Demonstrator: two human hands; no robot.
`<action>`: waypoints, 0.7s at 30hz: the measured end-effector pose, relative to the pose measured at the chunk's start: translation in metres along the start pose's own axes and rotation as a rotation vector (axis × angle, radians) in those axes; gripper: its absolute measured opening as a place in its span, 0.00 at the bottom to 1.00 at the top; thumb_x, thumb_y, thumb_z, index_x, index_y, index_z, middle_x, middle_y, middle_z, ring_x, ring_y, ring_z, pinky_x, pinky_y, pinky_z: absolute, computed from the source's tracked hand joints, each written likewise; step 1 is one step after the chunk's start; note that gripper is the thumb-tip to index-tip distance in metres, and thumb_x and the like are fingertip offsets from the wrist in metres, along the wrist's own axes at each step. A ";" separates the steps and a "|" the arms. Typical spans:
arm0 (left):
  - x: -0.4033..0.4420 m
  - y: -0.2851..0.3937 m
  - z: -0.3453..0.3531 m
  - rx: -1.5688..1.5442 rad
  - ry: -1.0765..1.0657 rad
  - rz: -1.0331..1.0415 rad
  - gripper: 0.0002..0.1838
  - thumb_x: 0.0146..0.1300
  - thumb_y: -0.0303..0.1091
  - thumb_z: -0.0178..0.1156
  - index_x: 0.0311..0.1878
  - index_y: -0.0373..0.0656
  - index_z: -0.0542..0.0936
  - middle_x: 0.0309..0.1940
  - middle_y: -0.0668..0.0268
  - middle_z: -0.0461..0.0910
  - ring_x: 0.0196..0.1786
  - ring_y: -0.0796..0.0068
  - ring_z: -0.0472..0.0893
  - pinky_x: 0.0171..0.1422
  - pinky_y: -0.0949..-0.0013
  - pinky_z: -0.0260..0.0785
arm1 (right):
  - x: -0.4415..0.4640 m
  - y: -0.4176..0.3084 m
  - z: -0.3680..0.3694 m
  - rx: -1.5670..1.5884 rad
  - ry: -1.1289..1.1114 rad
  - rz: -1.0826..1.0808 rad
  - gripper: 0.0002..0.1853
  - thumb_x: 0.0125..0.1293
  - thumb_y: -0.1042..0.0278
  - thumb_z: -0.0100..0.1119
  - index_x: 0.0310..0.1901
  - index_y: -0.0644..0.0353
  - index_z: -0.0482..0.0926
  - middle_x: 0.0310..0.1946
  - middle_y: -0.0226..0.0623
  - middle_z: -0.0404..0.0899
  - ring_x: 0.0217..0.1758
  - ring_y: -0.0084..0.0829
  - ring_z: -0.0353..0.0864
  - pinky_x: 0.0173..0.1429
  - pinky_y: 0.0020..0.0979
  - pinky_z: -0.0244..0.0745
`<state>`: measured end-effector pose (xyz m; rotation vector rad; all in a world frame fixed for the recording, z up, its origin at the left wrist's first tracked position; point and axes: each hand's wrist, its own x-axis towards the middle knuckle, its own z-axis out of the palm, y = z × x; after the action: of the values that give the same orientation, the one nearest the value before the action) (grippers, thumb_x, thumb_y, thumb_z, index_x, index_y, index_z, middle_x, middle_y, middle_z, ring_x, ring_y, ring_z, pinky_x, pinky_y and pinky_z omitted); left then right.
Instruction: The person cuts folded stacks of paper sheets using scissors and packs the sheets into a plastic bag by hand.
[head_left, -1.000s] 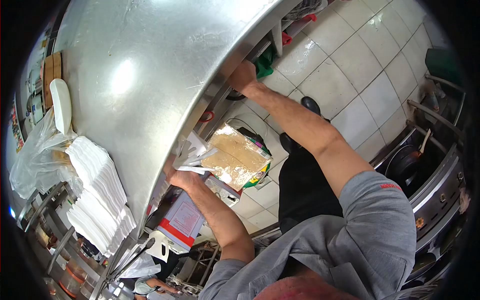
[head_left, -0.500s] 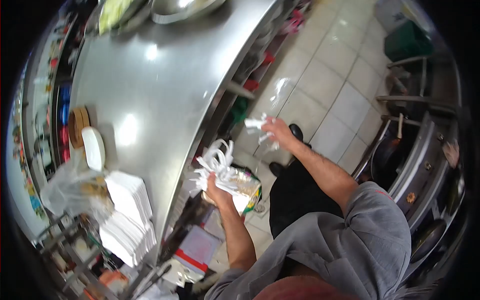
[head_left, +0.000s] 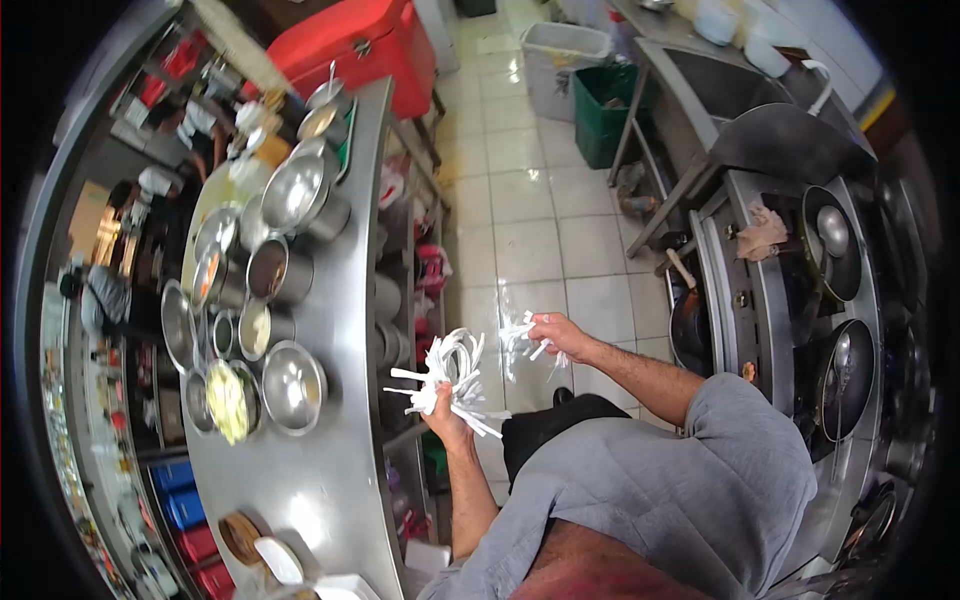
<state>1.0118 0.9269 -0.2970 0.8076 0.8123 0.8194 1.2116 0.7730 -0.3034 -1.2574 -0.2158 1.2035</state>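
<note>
My left hand (head_left: 450, 422) grips a big loose bundle of white noodle-like strips (head_left: 456, 362), some looped upward and others sticking out sideways. To its right, my right hand (head_left: 558, 336) is closed on a smaller bunch of similar white strips (head_left: 514, 335), with a few ends dangling below the fingers. Both hands are held apart in front of my body, above the floor and beside the steel counter (head_left: 345, 470). The exact kind of strips is hard to make out.
Metal bowls (head_left: 293, 388) and pots with ingredients, including pale chopped vegetables (head_left: 230, 402), stand on the counter at left. A stove with woks (head_left: 845, 375) lines the right. Farther off are a sink (head_left: 715, 80), a green bin (head_left: 603, 115) and a red cooler (head_left: 350, 50). People stand beyond the counter.
The view has swung from the stacked white containers toward the aisle, bowls and sink. Both hands still hold white strips; the right hand now appears closer to the left.
</note>
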 end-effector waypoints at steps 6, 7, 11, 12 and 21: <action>0.111 -0.019 0.091 0.081 -0.231 0.042 0.15 0.53 0.26 0.58 0.46 0.33 0.74 0.38 0.62 0.76 0.35 0.71 0.77 0.39 0.65 0.75 | 0.053 -0.074 -0.060 0.083 0.195 -0.152 0.05 0.55 0.68 0.54 0.26 0.55 0.69 0.21 0.22 0.62 0.20 0.14 0.55 0.19 0.21 0.48; 0.128 -0.020 0.108 0.066 -0.267 0.023 0.15 0.53 0.26 0.58 0.46 0.33 0.74 0.38 0.62 0.76 0.35 0.71 0.78 0.38 0.64 0.76 | 0.065 -0.086 -0.069 0.139 0.229 -0.155 0.06 0.54 0.69 0.55 0.24 0.53 0.68 0.21 0.21 0.60 0.20 0.14 0.54 0.20 0.22 0.48; 0.201 -0.025 0.182 0.104 -0.267 -0.042 0.11 0.52 0.26 0.60 0.40 0.35 0.75 0.32 0.69 0.74 0.35 0.78 0.72 0.42 0.72 0.65 | 0.111 -0.128 -0.116 0.182 0.369 -0.237 0.05 0.58 0.67 0.54 0.31 0.56 0.69 0.21 0.23 0.62 0.14 0.14 0.54 0.16 0.20 0.48; 0.221 -0.026 0.201 0.098 -0.319 -0.072 0.12 0.52 0.25 0.61 0.40 0.34 0.75 0.33 0.68 0.74 0.35 0.78 0.72 0.42 0.72 0.64 | 0.117 -0.147 -0.125 0.199 0.439 -0.238 0.06 0.58 0.67 0.53 0.31 0.56 0.68 0.20 0.22 0.61 0.12 0.14 0.53 0.16 0.20 0.48; 0.360 -0.039 0.435 0.314 -0.648 -0.018 0.08 0.52 0.26 0.62 0.35 0.35 0.76 0.30 0.71 0.74 0.33 0.80 0.71 0.40 0.73 0.63 | 0.168 -0.275 -0.240 0.345 0.796 -0.431 0.06 0.58 0.66 0.54 0.32 0.57 0.70 0.21 0.23 0.62 0.15 0.15 0.58 0.17 0.21 0.52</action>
<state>1.5499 1.0927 -0.2403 1.2555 0.3651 0.3690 1.6087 0.8033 -0.2492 -1.2083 0.2879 0.2984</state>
